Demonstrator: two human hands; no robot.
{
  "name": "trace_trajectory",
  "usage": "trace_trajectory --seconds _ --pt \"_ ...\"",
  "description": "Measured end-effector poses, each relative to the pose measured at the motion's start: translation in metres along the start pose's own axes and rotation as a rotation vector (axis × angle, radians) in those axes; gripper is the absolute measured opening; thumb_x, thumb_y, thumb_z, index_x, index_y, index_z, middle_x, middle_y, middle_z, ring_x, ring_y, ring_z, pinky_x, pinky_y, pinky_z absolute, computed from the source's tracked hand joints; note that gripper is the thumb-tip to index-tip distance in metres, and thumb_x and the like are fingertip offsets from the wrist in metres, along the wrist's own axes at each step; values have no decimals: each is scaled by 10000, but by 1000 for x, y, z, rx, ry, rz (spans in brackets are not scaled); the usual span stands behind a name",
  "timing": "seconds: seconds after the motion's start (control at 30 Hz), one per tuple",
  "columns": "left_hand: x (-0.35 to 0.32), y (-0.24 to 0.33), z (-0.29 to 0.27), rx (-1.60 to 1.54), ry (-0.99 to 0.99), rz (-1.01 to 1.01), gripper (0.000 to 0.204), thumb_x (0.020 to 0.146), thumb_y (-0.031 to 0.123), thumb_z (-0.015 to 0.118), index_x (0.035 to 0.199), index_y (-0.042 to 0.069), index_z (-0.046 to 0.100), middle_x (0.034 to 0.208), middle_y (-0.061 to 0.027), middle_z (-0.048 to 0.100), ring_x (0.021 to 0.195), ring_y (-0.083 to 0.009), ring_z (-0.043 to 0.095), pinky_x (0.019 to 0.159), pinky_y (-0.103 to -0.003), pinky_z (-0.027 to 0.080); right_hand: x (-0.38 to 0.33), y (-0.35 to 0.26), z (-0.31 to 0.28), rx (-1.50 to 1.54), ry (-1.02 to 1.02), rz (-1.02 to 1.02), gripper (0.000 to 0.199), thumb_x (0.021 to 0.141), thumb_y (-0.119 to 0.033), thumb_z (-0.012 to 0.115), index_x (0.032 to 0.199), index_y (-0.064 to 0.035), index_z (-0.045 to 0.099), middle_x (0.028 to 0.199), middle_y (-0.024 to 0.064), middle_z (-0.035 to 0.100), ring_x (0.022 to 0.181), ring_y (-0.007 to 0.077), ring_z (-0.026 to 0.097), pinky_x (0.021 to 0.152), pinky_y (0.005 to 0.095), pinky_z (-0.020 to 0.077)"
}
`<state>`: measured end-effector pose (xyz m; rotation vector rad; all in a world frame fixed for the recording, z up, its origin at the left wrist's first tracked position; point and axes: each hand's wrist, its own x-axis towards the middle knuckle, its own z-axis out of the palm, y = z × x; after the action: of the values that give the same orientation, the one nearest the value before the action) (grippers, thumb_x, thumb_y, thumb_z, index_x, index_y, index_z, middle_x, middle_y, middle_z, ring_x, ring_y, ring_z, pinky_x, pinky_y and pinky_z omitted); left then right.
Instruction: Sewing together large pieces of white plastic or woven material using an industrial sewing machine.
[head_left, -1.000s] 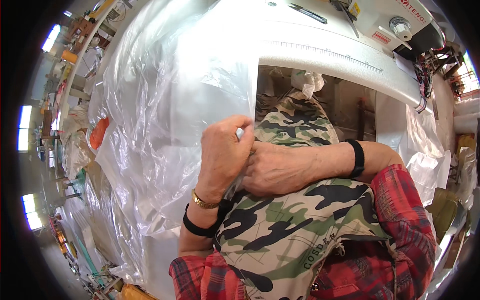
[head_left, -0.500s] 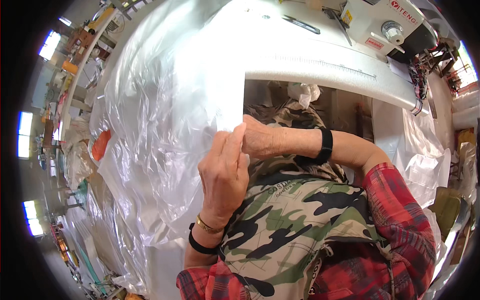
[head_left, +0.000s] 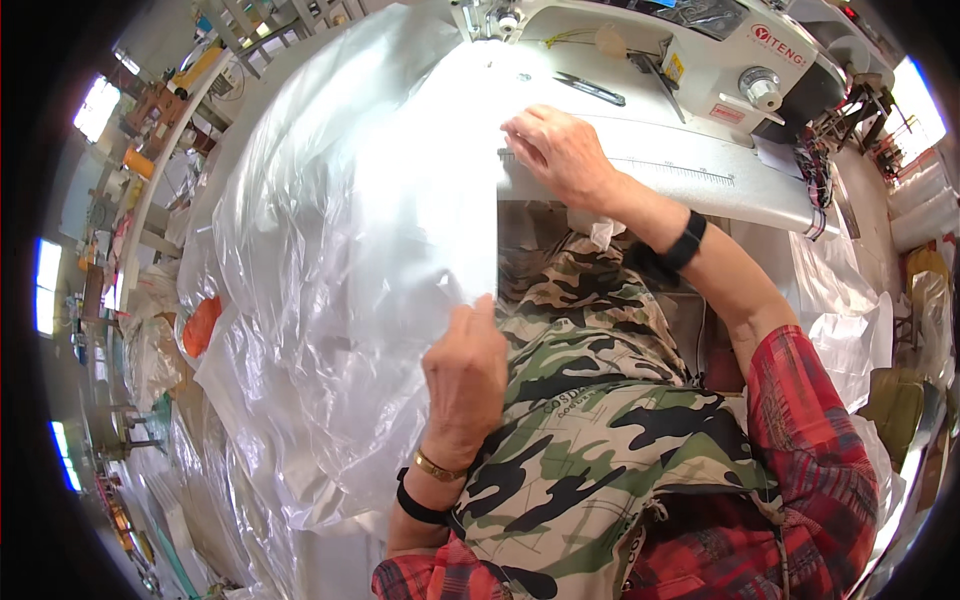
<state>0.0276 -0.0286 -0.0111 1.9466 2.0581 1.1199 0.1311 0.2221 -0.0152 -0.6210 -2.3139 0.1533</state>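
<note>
Currently the left hand (head_left: 466, 385) pinches the near edge of the clear plastic sheet (head_left: 340, 270), which spreads left across the sewing table (head_left: 700, 185). Farther off, the right hand (head_left: 560, 155) presses flat, fingers released, on the sheet's far edge near the sewing machine (head_left: 720, 60).

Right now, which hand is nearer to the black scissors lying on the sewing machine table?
Right. The right hand presses the clear plastic sheet on the table just below-left of the scissors. The left hand grips the sheet's edge far lower, near the lap.
</note>
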Motion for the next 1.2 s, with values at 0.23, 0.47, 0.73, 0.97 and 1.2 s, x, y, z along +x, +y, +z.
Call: trace_trajectory --seconds 0.23,0.47,0.73,0.97,1.2 --pt "12 -1 18 24 -266 110 195 811 0 608 1005 -15 620 756 -161 541 653 -360 571 566 -428 445 41 46 16 -100 -250 -63 359 938 -309 569 1167 -34 603 1248 153 571 1163 305 526 984 437 409" --pt "20 -24 14 100 -244 192 88 820 23 606 898 19 565 754 -141 525 642 -343 578 547 -419 446 48 56 25 -111 -338 18 418 930 -389 556 1158 -43 614 1226 154 593 1155 302 542 980 442 397" --pt "72 -42 9 154 -181 157 203 816 24 614 1016 0 633 778 -149 559 645 -352 575 579 -416 447 43 47 21 -66 -451 9 638 937 -459 540 1332 38 479 1446 219 434 1372 333 370 1095 485 285" --pt "136 -52 17 187 -167 188 67 841 58 592 867 -3 601 776 -166 565 645 -372 572 588 -447 451 35 40 20 -36 -468 -70 680 956 -460 515 1389 55 415 1482 236 376 1415 353 304 1140 488 241" --pt "206 -61 39 230 -147 219 124 815 59 580 788 -31 661 691 -200 598 650 -360 598 621 -436 460 34 42 29 -31 -412 -59 548 983 -360 452 1361 37 462 1449 212 439 1385 314 371 1119 459 272"
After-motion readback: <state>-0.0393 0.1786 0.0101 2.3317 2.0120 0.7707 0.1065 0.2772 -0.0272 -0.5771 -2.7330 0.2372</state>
